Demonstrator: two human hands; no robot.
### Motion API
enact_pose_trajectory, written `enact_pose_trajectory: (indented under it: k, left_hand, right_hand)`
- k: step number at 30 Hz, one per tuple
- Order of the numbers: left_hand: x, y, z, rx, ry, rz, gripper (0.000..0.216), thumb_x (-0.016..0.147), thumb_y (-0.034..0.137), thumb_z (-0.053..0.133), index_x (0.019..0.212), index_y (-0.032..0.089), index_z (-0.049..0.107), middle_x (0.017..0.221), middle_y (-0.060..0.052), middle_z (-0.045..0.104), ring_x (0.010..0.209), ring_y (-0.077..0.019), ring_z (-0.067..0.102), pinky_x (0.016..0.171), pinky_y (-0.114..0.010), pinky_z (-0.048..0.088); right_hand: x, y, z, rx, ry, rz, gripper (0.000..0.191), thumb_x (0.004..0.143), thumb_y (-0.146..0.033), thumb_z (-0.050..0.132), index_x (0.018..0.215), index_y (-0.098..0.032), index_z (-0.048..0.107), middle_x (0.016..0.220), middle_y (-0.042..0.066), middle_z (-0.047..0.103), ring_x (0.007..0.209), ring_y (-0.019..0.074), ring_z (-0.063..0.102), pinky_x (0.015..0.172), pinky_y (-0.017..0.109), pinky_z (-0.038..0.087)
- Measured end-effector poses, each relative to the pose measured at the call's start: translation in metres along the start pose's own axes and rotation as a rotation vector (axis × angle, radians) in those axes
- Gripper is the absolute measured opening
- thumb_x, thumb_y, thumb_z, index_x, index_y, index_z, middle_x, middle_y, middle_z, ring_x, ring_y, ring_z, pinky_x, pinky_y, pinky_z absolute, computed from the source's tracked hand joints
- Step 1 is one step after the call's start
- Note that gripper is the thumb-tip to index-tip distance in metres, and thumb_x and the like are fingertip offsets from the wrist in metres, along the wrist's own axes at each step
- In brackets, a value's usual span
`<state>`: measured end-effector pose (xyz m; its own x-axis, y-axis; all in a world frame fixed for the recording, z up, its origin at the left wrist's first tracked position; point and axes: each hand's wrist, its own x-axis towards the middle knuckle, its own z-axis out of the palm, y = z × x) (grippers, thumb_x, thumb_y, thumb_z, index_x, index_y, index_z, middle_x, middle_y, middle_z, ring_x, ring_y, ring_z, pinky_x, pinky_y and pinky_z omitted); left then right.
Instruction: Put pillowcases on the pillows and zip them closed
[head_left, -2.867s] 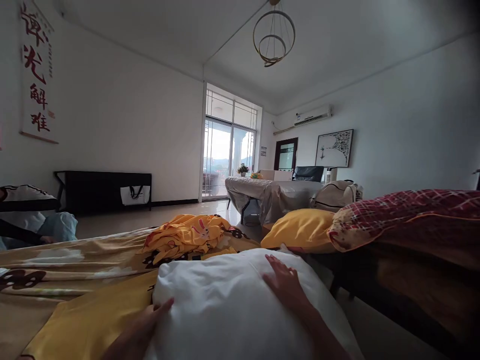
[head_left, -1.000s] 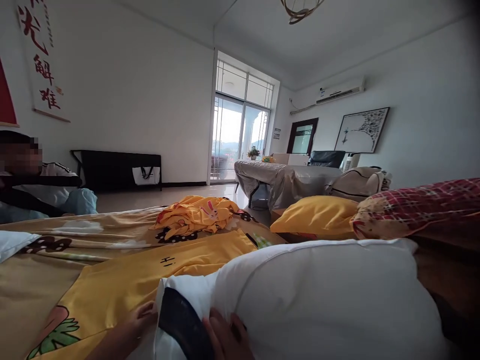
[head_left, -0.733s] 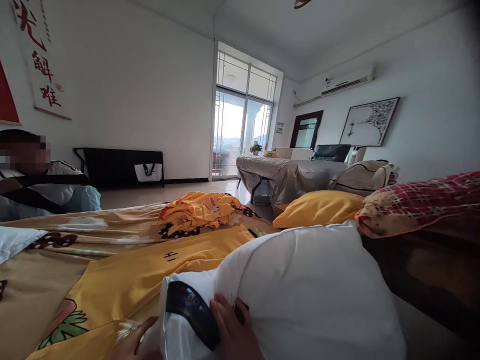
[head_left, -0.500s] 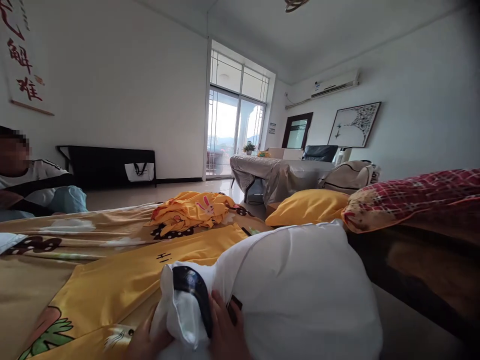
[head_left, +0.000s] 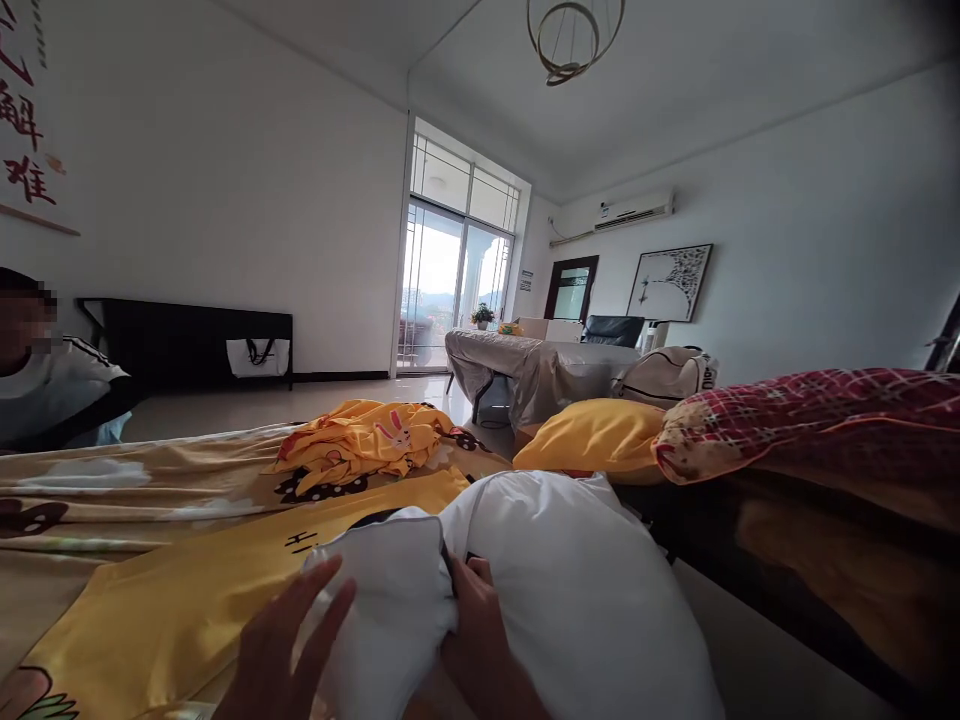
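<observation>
The white pillow (head_left: 570, 590) lies on the bed right in front of the person, its bulk to the right and its near end bunched up. Half a second ago that end gaped open and a dark lining showed inside the white cover; now the loose fabric has been gathered over the gap and only a thin dark sliver shows at the fold. The right hand (head_left: 476, 625) is clenched on the cloth at that fold, fingers tucked into the crease between the gathered flap and the pillow's body. The left hand (head_left: 289, 640) has come off the fabric: earlier it was pinching the edge, and now it is spread flat with fingers apart, resting against or just beside the flap — from here I can't quite tell whether it is pressing or only hovering. So the opening looks to be closing up, with the filling mostly inside.

Under the pillow is a yellow pillowcase (head_left: 172, 610) laid flat on the patterned sheet (head_left: 112, 490), with a crumpled yellow cloth (head_left: 360, 445) beyond it. A yellow cushion (head_left: 592, 435) and a red checked quilt (head_left: 810, 420) sit to the right. Another person (head_left: 45, 385) is at the far left edge, well apart from the hands.
</observation>
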<state>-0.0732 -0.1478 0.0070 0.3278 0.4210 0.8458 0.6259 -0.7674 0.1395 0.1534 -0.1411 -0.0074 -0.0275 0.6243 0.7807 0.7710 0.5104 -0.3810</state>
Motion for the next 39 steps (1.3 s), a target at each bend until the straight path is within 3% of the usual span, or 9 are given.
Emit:
enact_pose_trajectory:
  k: [3,7,14,19,24,29,31,36,39]
  left_hand:
    - [0.039,0.002,0.013,0.029,-0.095,-0.009,0.096,0.074,0.036,0.066,0.151,0.019,0.010,0.152,-0.021,0.030,0.135,-0.0359,0.037,0.106,-0.049,0.036]
    - [0.067,0.004,0.034,-0.195,-0.311,-0.047,0.043,0.074,0.027,0.059,0.116,0.019,0.055,0.109,-0.009,0.067,0.098,-0.0249,0.061,0.086,-0.037,0.048]
    - [0.078,0.002,0.046,-0.183,0.012,-0.008,0.027,0.073,0.007,0.046,0.089,0.019,0.063,0.080,-0.001,0.067,0.073,-0.0178,0.058,0.065,-0.028,0.044]
    - [0.092,0.019,0.027,-0.332,-0.012,0.091,0.015,0.082,0.011,0.049,0.086,0.020,0.060,0.078,0.001,0.064,0.070,-0.0135,0.055,0.063,-0.024,0.041]
    - [0.092,0.016,0.015,-0.377,-0.105,0.071,0.016,0.090,0.028,0.050,0.087,0.021,0.064,0.079,-0.002,0.067,0.072,-0.0160,0.058,0.066,-0.027,0.045]
    - [0.031,-0.034,0.017,-0.310,-0.190,-0.343,0.068,0.088,0.047,0.054,0.148,0.028,0.027,0.150,-0.009,0.040,0.137,-0.0251,0.039,0.109,-0.043,0.041]
    - [-0.003,-0.048,0.019,-0.234,-0.302,-0.407,0.060,0.093,0.044,0.044,0.148,0.028,0.028,0.153,-0.008,0.036,0.140,-0.0241,0.035,0.113,-0.046,0.037]
    - [-0.047,-0.044,0.034,-0.101,-1.018,-0.309,0.051,0.090,0.035,0.048,0.140,0.023,0.047,0.147,-0.011,0.042,0.136,-0.0294,0.042,0.112,-0.050,0.037]
    - [-0.050,-0.039,0.051,-0.065,-1.124,-0.321,0.050,0.089,0.025,0.051,0.138,0.024,0.050,0.148,-0.009,0.041,0.138,-0.0314,0.037,0.112,-0.053,0.035]
  right_hand:
    - [0.008,-0.009,-0.007,0.007,-0.145,-0.107,0.078,0.054,-0.011,0.045,0.132,-0.018,0.051,0.088,0.003,0.068,0.079,0.0207,0.062,0.076,0.031,0.036]
    - [0.003,-0.011,-0.011,-0.041,-0.213,-0.047,0.076,0.053,-0.010,0.042,0.127,-0.018,0.055,0.093,0.005,0.068,0.089,0.0223,0.063,0.083,0.034,0.035]
    - [-0.039,0.008,0.016,-0.389,-0.050,-0.027,0.100,0.072,-0.013,0.051,0.155,-0.020,-0.004,0.148,0.017,0.043,0.129,0.0318,0.048,0.098,0.044,0.035]
    - [-0.001,0.015,0.001,-0.375,-0.046,0.044,0.116,0.068,-0.040,0.067,0.155,-0.013,-0.005,0.156,0.025,0.019,0.143,0.0436,0.021,0.107,0.060,0.021]
    - [0.046,0.023,-0.020,-0.001,-0.301,-0.067,0.072,0.070,-0.026,0.054,0.140,-0.016,0.043,0.124,0.016,0.063,0.114,0.0283,0.059,0.107,0.047,0.031]
    - [0.068,0.045,-0.034,0.139,-0.273,0.060,0.011,0.069,-0.025,0.050,0.069,-0.019,0.060,0.072,0.006,0.066,0.070,0.0201,0.058,0.069,0.031,0.046]
    - [0.085,0.053,-0.046,0.196,-0.266,0.115,0.012,0.070,-0.027,0.052,0.067,-0.018,0.059,0.071,0.006,0.066,0.069,0.0196,0.056,0.064,0.030,0.045]
    - [0.156,0.054,-0.076,0.266,-0.327,0.074,0.019,0.071,-0.035,0.058,0.073,-0.016,0.062,0.077,0.006,0.068,0.073,0.0199,0.058,0.068,0.031,0.047]
    - [0.192,0.047,-0.076,0.237,-0.363,0.004,0.020,0.072,-0.034,0.059,0.075,-0.015,0.063,0.079,0.006,0.069,0.075,0.0204,0.059,0.071,0.032,0.048]
